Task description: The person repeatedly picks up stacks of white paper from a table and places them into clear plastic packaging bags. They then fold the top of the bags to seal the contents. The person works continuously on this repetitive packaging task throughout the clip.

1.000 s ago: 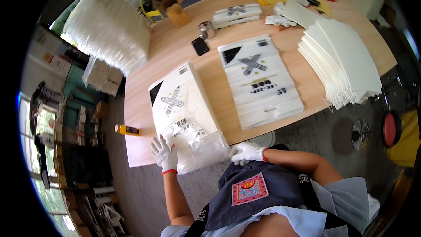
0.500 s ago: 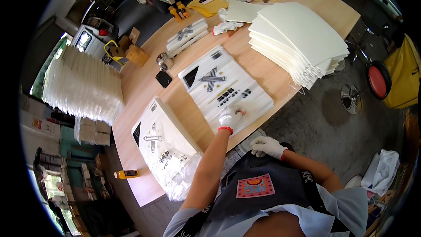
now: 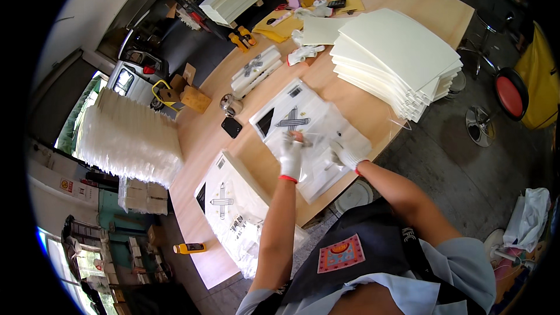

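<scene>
On the wooden table, head view: top bag, thin clear film, sits lifted and rumpled between both gloved hands, above the flat bag stack at the middle of the near side. Possible trouble: film may cling to the bag below, so two could lift as one; an uneven pull could crease or split it; slick glove fabric could let it slip. Left forearm crosses close over the filled bag, whose loose end lies at the near edge; a bump could shift it.

Left hand: fingers curled in, seems to pinch the film, a bare fingertip showing at the top. Right hand: fingers partly bent, touching the film's right side; can't tell whether they close on it. White board stack well apart, far right.
</scene>
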A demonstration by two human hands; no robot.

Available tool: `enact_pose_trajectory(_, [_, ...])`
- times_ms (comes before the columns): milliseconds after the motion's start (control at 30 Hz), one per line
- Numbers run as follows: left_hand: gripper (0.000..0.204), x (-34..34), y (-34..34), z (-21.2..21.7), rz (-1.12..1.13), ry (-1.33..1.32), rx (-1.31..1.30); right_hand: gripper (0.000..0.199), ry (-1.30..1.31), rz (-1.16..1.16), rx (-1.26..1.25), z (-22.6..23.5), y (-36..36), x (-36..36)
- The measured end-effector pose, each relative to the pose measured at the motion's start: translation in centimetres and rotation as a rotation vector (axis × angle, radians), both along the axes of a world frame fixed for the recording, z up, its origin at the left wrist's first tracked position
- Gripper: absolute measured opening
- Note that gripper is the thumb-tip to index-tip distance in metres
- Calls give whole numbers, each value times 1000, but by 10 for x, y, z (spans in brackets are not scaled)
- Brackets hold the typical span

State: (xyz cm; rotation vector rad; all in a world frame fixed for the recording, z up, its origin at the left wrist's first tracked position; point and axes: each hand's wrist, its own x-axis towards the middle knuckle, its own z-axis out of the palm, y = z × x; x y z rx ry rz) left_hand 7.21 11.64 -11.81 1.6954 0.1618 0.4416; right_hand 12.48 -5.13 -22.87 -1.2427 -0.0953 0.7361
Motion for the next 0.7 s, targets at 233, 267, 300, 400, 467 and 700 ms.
enact_pose_trajectory(233, [26,-19,-27,89,-96,239,-103,30,-151,421,-620,158,-80,-22])
enact_pose_trajectory(267, [26,-14,-40,81,-120,124,59,30,-30,381,-486,172,-77,-25])
enact_pose_trajectory(300, [25,-11,-58,69,-154,8,223,29,-562,346,-461,153,-70,-19])
enact_pose_trajectory(400, [19,-24,-126,83,-266,-163,580,27,-1147,189,-593,116,-47,-1])
enact_pose_trajectory(467, [30,-63,-153,112,-425,-268,820,26,-1180,224,-683,111,-29,-12])
enact_pose_trajectory(700, [28,-31,-131,43,-238,19,290,21,-1044,563,-1047,177,-120,-3])
